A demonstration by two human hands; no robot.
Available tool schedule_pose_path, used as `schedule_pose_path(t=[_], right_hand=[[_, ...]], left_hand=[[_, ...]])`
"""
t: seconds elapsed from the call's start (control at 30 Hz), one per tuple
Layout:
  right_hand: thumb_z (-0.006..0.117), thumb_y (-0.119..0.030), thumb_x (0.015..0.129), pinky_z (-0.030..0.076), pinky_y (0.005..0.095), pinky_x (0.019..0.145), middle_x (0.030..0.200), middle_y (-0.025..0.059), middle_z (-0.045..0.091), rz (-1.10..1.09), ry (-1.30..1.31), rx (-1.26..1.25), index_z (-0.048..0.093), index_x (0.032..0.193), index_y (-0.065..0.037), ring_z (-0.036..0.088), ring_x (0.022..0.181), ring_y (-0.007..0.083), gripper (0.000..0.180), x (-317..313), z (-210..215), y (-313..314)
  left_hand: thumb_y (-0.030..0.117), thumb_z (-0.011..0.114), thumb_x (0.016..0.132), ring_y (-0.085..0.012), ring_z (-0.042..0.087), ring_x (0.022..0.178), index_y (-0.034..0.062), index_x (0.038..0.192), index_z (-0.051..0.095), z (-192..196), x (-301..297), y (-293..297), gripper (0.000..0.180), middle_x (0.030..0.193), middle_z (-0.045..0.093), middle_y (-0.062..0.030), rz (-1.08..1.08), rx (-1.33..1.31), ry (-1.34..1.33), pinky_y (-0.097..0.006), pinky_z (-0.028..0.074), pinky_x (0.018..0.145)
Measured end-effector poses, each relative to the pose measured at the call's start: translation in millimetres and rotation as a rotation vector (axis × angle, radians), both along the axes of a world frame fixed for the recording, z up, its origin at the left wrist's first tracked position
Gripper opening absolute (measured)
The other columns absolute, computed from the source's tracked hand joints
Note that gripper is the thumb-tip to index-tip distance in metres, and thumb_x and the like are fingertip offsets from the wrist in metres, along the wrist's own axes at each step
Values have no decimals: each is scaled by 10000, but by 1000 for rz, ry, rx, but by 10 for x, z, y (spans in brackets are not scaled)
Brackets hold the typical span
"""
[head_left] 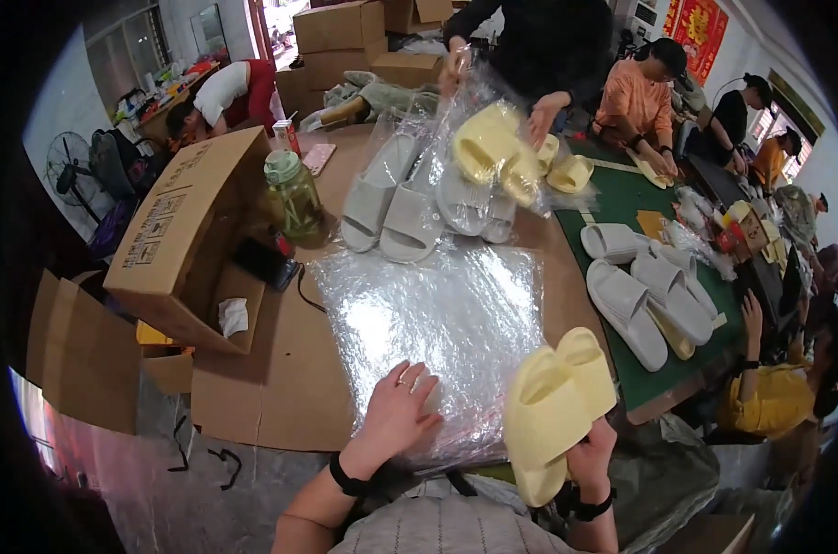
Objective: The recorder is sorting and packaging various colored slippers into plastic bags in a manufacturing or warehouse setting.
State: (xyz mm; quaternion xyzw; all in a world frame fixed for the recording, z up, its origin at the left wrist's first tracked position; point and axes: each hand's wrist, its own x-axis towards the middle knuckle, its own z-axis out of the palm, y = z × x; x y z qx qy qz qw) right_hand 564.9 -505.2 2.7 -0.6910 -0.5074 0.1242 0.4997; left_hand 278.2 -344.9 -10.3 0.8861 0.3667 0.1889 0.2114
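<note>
While the left hand lies palm down on the clear plastic packaging on the desk, its fingers are loosely spread and grip nothing. The fingers of the right hand are closed on a pair of pale yellow slippers, held up at the packaging's near right corner. The left forearm slants in from the lower edge; the right one stands nearly upright. The slippers hide most of the right fingers, and glare obscures how many layers the packaging has.
</note>
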Motion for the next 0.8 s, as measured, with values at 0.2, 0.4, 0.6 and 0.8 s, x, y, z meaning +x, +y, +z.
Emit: schedule_pose_path(t=[0.2, 0.4, 0.6, 0.8], right_hand=[[780, -99, 696, 532, 366, 601, 785, 114, 668, 328, -216, -121, 718, 1052, -66, 661, 667, 288, 363, -128, 60, 38], [758, -186, 744, 524, 390, 598, 771, 103, 644, 525, -356, -267, 677, 959, -54, 651, 682, 290, 265, -146, -16, 113], [716, -251, 824, 504, 401, 579, 742, 90, 623, 525, -516, -344, 653, 880, -51, 635, 661, 287, 216, -2, -181, 82], [710, -284, 842, 508, 402, 587, 750, 89, 628, 530, -486, -359, 645, 891, -50, 638, 665, 291, 248, 25, -141, -32]], left_hand=[[223, 818, 734, -330, 561, 1167, 132, 1122, 687, -176, -25, -13, 419, 1221, 624, -87, 87, 3, -33, -429, 486, 972], [306, 832, 709, -278, 564, 997, 164, 910, 750, -297, -20, 139, 260, 974, 651, -36, 171, -154, -106, -394, 493, 876], [354, 805, 727, -270, 528, 947, 175, 916, 760, -299, -45, 247, 264, 921, 641, -34, 111, -310, -29, -376, 479, 837], [313, 767, 794, -261, 591, 858, 149, 914, 754, -224, 13, 223, 204, 876, 643, -48, 149, -262, -6, -372, 501, 757]])
